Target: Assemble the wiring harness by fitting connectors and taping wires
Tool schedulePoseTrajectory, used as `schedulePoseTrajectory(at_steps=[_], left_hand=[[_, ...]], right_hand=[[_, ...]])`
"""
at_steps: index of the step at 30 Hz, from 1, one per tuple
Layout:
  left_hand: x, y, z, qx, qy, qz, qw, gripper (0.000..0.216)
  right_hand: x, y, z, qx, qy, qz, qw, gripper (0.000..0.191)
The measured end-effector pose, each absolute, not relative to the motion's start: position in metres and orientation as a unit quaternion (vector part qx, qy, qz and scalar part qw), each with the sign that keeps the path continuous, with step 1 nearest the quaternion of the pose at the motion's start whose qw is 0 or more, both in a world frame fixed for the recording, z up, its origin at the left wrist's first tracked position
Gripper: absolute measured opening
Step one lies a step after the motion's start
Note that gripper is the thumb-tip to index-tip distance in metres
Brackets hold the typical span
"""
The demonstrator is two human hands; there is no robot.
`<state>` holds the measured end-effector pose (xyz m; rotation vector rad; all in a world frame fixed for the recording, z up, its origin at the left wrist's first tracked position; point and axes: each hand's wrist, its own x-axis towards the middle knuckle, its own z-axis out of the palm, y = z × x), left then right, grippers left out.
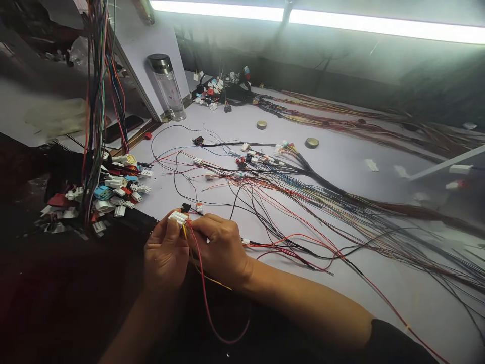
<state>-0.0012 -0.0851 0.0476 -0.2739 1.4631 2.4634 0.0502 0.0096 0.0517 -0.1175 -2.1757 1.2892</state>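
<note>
My left hand (pixel 165 255) pinches a small white plastic connector (pixel 178 218) between thumb and fingers at the near edge of the white table (pixel 341 167). My right hand (pixel 222 247) is closed right beside it, fingers pinched on a red wire (pixel 204 296) and a yellow wire (pixel 210 279) that run into the connector. The red wire loops down toward me below my wrists. A spread wire harness (pixel 303 202) of red, black and coloured wires fans out just beyond my hands.
A heap of white, blue and red connectors (pixel 113 194) lies at left under hanging wire bundles (pixel 99 76). A clear bottle (pixel 168 88) stands at the back left. Two tape rolls (pixel 311 142) lie mid-table, more connectors (pixel 215 93) and long wire bundles (pixel 379 126) behind.
</note>
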Motion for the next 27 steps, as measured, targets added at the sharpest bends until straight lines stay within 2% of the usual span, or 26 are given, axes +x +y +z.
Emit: schedulePoseTrajectory(at_steps=[10,18,27], left_hand=[[-0.007,-0.082,0.040,-0.078,0.499,0.853,0.130,0.043],[0.003,-0.081,0.039,-0.092,0.512,0.848,0.099,0.043],[0.001,-0.083,0.032,-0.092,0.505,0.849,0.129,0.045]], right_hand=[[0.053,0.020,0.046,-0.066,-0.800,0.521,0.290,0.014],[0.055,0.015,0.048,-0.049,-0.831,0.469,0.297,0.022],[0.057,0.015,0.039,-0.059,-0.849,0.438,0.290,0.024]])
